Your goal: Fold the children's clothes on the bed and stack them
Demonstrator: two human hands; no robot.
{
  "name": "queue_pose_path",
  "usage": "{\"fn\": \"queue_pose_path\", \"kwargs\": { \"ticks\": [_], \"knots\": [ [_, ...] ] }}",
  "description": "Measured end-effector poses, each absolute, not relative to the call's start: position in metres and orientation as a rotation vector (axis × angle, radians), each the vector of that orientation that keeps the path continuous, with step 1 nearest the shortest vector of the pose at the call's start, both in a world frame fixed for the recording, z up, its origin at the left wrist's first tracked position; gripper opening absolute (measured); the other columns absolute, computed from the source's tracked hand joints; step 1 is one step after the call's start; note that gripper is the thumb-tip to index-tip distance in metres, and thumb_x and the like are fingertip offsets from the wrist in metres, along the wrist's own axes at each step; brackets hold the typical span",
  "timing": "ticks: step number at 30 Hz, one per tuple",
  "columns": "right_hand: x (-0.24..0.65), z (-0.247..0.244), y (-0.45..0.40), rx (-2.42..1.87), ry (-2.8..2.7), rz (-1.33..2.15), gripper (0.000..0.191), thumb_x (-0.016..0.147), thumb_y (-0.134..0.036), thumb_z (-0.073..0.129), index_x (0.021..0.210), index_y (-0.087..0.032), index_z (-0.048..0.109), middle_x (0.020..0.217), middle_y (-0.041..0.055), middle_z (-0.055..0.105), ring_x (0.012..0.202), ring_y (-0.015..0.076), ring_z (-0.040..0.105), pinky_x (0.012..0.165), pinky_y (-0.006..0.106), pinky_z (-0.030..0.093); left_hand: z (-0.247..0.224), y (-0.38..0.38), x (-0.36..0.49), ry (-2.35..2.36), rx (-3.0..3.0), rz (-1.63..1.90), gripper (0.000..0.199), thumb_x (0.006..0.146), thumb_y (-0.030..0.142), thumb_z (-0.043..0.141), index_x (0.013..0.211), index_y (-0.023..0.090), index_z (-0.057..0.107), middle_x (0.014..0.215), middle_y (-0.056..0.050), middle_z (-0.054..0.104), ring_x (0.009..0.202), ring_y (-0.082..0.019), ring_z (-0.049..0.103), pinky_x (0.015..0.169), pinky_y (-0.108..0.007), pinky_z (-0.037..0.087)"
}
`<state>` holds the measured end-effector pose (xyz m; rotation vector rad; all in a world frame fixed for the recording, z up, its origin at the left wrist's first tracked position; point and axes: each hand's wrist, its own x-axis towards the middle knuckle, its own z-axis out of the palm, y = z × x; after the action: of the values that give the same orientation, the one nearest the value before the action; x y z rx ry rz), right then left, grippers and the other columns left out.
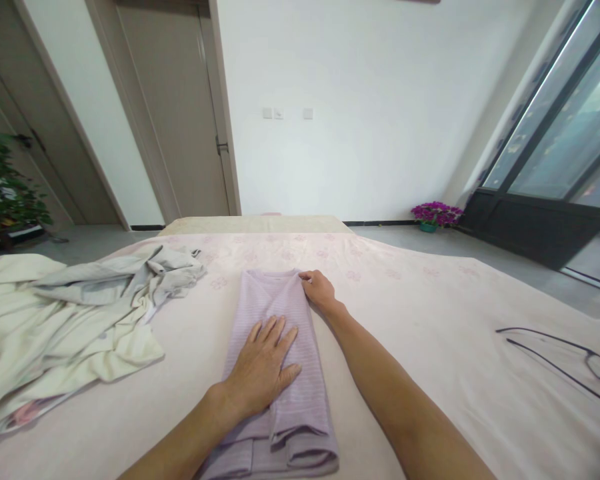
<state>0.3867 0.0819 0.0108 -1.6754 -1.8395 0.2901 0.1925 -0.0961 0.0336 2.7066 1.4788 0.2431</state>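
A lilac striped shirt [275, 297] lies folded into a long narrow strip on the pink cloth in front of me. My left hand [265, 363] rests flat on its middle, fingers spread. At the strip's far right corner, my right hand [319, 288] has its fingers closed on the edge of the fabric. The near end of the shirt shows several stacked folds, with part of it hidden under my left hand and forearm.
A heap of cream and grey clothes [80, 320] lies on the left of the pink flowered cloth [395, 327]. Eyeglasses [587, 353] with unfolded arms lie at the right. A purple potted flower [435, 217] stands on the floor by the wall.
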Motion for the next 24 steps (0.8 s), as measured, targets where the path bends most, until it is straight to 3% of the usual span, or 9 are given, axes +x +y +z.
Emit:
{"fn": "queue_pose_path", "kwargs": {
  "ticks": [5, 11, 16, 20, 24],
  "knots": [
    [0.388, 0.011, 0.077, -1.613, -1.801, 0.258, 0.032, 0.09, -0.024, 0.049, 0.117, -0.027, 0.067, 0.115, 0.0021, 0.066, 0.095, 0.0147, 0.063, 0.091, 0.028, 0.046, 0.04, -0.103, 0.195, 1.476, 2.705, 0.21, 0.062, 0.093, 0.05, 0.05, 0.148, 0.025, 0.041, 0.158, -0.013, 0.033, 0.147, -0.031, 0.026, 0.119, -0.056, 0.019],
    [0.383, 0.017, 0.066, -1.451, -2.103, 0.088, 0.029, 0.09, -0.024, 0.053, 0.114, -0.025, 0.068, 0.121, 0.0053, 0.066, 0.116, 0.0207, 0.054, 0.104, 0.033, 0.037, 0.048, -0.122, 0.195, 1.211, 2.736, 0.182, 0.065, 0.092, 0.052, 0.05, 0.15, 0.025, 0.037, 0.16, -0.013, 0.028, 0.148, -0.03, 0.022, 0.12, -0.053, 0.017],
    [0.381, 0.017, 0.065, -1.472, -2.171, 0.135, 0.029, 0.09, -0.025, 0.053, 0.114, -0.025, 0.07, 0.119, 0.0049, 0.068, 0.114, 0.0208, 0.058, 0.103, 0.032, 0.039, 0.051, -0.138, 0.196, 1.019, 2.746, 0.103, 0.072, 0.09, 0.047, 0.055, 0.154, 0.027, 0.027, 0.162, -0.013, 0.02, 0.15, -0.032, 0.015, 0.121, -0.054, 0.015],
    [0.382, 0.014, 0.069, -1.487, -2.108, 0.168, 0.029, 0.089, -0.025, 0.054, 0.114, -0.027, 0.07, 0.119, 0.0021, 0.069, 0.113, 0.0183, 0.059, 0.101, 0.028, 0.041, 0.051, -0.144, 0.198, 0.946, 2.76, 0.096, 0.076, 0.09, 0.055, 0.053, 0.155, 0.029, 0.024, 0.163, -0.012, 0.017, 0.149, -0.035, 0.014, 0.12, -0.058, 0.013],
    [0.388, 0.008, 0.075, -1.576, -1.911, 0.178, 0.037, 0.092, -0.019, 0.044, 0.122, -0.022, 0.064, 0.125, 0.0042, 0.066, 0.112, 0.0151, 0.06, 0.099, 0.026, 0.043, 0.054, -0.146, 0.199, 0.941, 2.753, 0.069, 0.076, 0.089, 0.055, 0.054, 0.154, 0.029, 0.025, 0.163, -0.013, 0.018, 0.149, -0.036, 0.015, 0.119, -0.061, 0.012]
  ]
}}
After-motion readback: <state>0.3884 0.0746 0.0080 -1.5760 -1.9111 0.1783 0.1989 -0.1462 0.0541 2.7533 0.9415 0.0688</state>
